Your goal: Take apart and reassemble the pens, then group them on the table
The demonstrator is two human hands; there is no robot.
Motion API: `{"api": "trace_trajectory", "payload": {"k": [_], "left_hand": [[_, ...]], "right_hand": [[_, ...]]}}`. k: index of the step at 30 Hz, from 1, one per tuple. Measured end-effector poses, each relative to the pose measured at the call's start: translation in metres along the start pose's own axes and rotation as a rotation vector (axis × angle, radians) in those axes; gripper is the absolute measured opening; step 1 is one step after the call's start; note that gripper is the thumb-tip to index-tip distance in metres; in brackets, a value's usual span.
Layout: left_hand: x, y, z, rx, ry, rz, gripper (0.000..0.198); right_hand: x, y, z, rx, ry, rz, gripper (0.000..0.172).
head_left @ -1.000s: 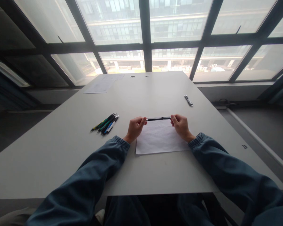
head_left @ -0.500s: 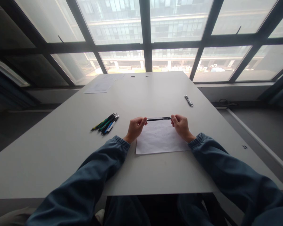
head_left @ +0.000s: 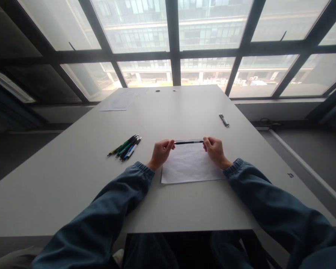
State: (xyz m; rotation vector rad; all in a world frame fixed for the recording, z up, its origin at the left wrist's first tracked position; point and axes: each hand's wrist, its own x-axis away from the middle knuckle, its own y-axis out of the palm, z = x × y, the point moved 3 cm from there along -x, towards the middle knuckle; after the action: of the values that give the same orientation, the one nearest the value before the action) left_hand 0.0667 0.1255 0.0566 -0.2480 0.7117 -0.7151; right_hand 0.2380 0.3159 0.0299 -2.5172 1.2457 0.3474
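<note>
A dark pen point(head_left: 188, 141) is held level between both hands, just above the far edge of a white sheet of paper point(head_left: 190, 166). My left hand point(head_left: 161, 151) pinches its left end with curled fingers. My right hand point(head_left: 214, 148) pinches its right end the same way. The sheet lies flat on the grey table point(head_left: 72, 175) between my wrists. Both forearms in blue sleeves rest on the table.
A bunch of several pens point(head_left: 125, 147) lies to the left of my left hand. A single silver pen point(head_left: 224, 120) lies further back on the right. Sheets of paper point(head_left: 120, 101) sit at the far left corner, below large windows.
</note>
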Motion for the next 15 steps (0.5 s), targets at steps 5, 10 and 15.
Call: {"api": "trace_trajectory", "payload": {"k": [5, 10, 15], "left_hand": [[0.0001, 0.0003, 0.0001, -0.006, 0.000, -0.004, 0.053], [0.0004, 0.0004, 0.0005, 0.000, -0.012, -0.008, 0.055], [0.0005, 0.0006, 0.0014, 0.013, -0.016, -0.011, 0.054]], "right_hand": [[0.0004, -0.0001, -0.0017, 0.010, -0.004, 0.006, 0.049], [0.0011, 0.0003, -0.0052, 0.016, -0.003, 0.007, 0.049], [0.0012, 0.0007, -0.0058, 0.015, 0.003, 0.012, 0.049]]}}
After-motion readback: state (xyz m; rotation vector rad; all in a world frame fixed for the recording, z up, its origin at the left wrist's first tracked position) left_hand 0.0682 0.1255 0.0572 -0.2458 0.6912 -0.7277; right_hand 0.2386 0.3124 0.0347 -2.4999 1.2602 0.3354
